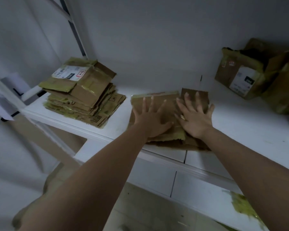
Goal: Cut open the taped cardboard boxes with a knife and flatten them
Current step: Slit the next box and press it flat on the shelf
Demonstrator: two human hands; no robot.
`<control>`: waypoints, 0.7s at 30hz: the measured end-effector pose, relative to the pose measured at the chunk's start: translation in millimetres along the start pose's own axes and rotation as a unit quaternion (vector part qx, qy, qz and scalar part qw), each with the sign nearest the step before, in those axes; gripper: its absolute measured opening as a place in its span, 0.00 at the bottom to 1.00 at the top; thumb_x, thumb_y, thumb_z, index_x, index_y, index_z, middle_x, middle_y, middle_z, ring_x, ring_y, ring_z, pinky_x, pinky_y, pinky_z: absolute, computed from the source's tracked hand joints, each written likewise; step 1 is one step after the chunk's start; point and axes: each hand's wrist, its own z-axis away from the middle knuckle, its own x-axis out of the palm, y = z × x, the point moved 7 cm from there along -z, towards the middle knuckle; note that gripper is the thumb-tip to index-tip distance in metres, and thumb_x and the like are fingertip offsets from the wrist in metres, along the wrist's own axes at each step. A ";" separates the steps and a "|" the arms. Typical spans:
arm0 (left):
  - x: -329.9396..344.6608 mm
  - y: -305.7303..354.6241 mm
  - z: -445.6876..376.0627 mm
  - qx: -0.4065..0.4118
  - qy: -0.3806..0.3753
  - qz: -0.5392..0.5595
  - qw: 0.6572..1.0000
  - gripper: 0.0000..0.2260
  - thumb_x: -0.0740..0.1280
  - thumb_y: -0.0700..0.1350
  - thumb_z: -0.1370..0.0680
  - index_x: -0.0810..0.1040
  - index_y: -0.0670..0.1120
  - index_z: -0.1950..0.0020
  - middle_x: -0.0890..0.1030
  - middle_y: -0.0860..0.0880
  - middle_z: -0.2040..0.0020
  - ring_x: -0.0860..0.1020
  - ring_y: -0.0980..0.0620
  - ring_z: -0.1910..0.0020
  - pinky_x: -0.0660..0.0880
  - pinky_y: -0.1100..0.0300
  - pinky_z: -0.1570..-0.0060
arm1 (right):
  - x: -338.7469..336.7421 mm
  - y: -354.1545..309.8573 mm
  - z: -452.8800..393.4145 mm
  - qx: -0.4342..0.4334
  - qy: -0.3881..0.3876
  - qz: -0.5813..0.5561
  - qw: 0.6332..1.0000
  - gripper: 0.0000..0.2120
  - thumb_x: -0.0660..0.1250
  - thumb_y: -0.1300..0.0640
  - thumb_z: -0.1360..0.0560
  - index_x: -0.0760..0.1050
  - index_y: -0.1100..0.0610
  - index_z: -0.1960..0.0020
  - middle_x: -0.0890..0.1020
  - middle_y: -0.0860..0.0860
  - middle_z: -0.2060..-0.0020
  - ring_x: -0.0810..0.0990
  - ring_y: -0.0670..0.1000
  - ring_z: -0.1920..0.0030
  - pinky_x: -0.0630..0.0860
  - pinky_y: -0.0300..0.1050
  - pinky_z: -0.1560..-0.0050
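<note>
Hands flat, fingers spread: left hand and right hand press flattened box, brown, tape-edged, on shelf.

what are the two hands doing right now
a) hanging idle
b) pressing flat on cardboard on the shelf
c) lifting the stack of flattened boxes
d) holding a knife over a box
b: the left hand and right hand lie with fingers spread on the flattened cardboard; no knife shows.

White shelf surface, pale wall behind, white upright post at left.
</note>
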 end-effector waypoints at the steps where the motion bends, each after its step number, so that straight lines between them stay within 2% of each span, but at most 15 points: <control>1: 11.7 0.0 0.5 0.000 -0.002 -0.004 1.000 0.36 0.48 0.71 0.24 0.37 0.60 0.23 0.37 0.45 0.21 0.35 0.38 0.24 0.41 0.27 0.32 | 10.4 -0.9 -0.1 -0.002 -0.010 0.011 1.000 0.29 0.43 0.38 0.21 0.35 0.41 0.24 0.34 0.45 0.25 0.28 0.54 0.27 0.37 0.74 0.33; 6: 36.6 -3.3 -2.5 -0.010 0.015 0.002 1.000 0.34 0.43 0.72 0.26 0.38 0.63 0.23 0.38 0.46 0.21 0.36 0.40 0.23 0.42 0.28 0.31 | 29.2 0.5 -5.4 0.001 -0.038 0.038 0.999 0.30 0.45 0.41 0.21 0.36 0.43 0.24 0.40 0.46 0.23 0.35 0.52 0.24 0.39 0.74 0.33; 15: 38.8 -2.7 -7.4 -0.017 0.013 -0.022 1.000 0.34 0.41 0.73 0.27 0.38 0.63 0.23 0.39 0.45 0.21 0.38 0.39 0.23 0.44 0.27 0.32 | 34.8 -2.6 -12.0 0.002 -0.051 0.055 0.997 0.32 0.45 0.38 0.22 0.37 0.45 0.23 0.39 0.47 0.23 0.34 0.53 0.24 0.38 0.77 0.35; 21: 35.4 -3.8 -1.5 -0.014 0.011 0.002 1.000 0.33 0.41 0.73 0.27 0.38 0.65 0.24 0.40 0.47 0.20 0.38 0.41 0.23 0.44 0.29 0.31 | 30.0 4.0 -9.2 -0.012 -0.073 -0.032 0.997 0.33 0.42 0.31 0.24 0.38 0.41 0.24 0.38 0.45 0.24 0.32 0.50 0.25 0.34 0.72 0.33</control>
